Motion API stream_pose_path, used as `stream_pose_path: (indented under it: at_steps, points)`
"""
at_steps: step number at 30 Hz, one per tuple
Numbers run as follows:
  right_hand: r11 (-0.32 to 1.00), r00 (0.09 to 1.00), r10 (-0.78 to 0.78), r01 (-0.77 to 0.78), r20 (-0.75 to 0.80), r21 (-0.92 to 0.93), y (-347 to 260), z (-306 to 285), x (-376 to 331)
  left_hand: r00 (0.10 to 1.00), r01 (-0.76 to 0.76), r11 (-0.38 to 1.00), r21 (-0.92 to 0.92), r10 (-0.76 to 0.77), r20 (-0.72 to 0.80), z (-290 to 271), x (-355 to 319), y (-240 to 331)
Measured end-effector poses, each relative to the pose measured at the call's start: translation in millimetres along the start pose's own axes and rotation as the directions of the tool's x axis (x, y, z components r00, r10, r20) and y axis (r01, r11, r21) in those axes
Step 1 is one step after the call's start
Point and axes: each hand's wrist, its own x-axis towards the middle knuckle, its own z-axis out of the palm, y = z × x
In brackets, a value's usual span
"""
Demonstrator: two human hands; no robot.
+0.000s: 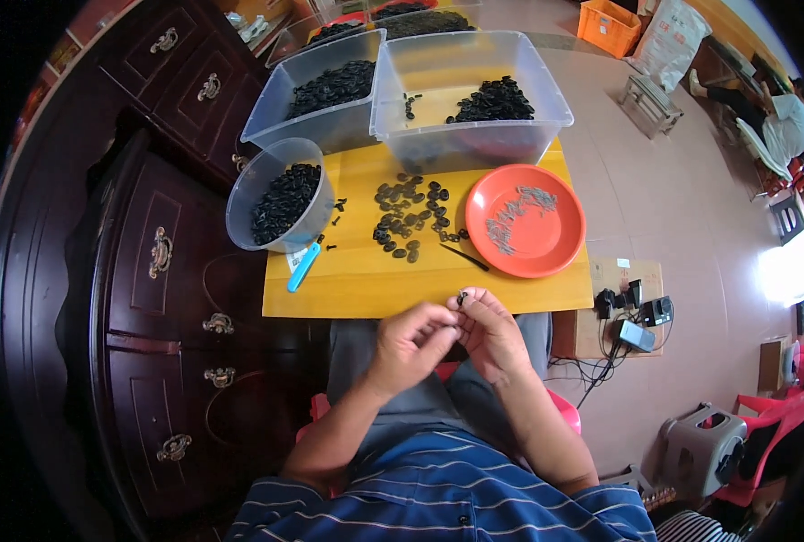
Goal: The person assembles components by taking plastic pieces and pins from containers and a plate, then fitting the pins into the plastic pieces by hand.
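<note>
Both hands meet just past the near edge of the yellow table (357, 294), above my lap. Between the fingertips of my right hand (495, 341) is a small black part (462, 298), pinched. My left hand (411, 350) is closed at the fingers, its tips against the right ones; what it grips, if anything, is hidden. Ahead on the tabletop lie several loose dark oval pieces (406, 214). A thin black pointed tool (465, 257) rests by a round red dish (571, 237), which holds small grey slender pieces (513, 217).
A round clear tub (239, 217) of black parts stands at the left, beside a blue-handled tool (304, 268). Two clear bins (352, 135) (474, 149) with black parts line the far side. Dark wooden cabinets (149, 271) flank the left; chargers (632, 312) and cables sit right. Another person (785, 126) sits far right.
</note>
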Motion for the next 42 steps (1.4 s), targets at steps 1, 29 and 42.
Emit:
stream_pose_path:
  at_steps: [1,29,42]
  points:
    - [0.998,1.000,-0.015,0.014,0.017,0.067,2.0,-2.5,1.7,0.999,-0.032,0.994,0.107,0.028,0.038,4.8,-2.6,-3.9]
    - [0.982,0.999,0.001,-0.009,0.046,0.189,-5.0,-1.4,-3.6,0.984,-0.081,0.977,0.196,0.047,0.173,29.1,4.3,12.4]
    - [0.976,0.998,0.022,-0.034,0.057,0.216,-8.7,0.4,-4.8,0.993,-0.079,0.977,0.197,0.058,0.106,37.1,3.6,13.8]
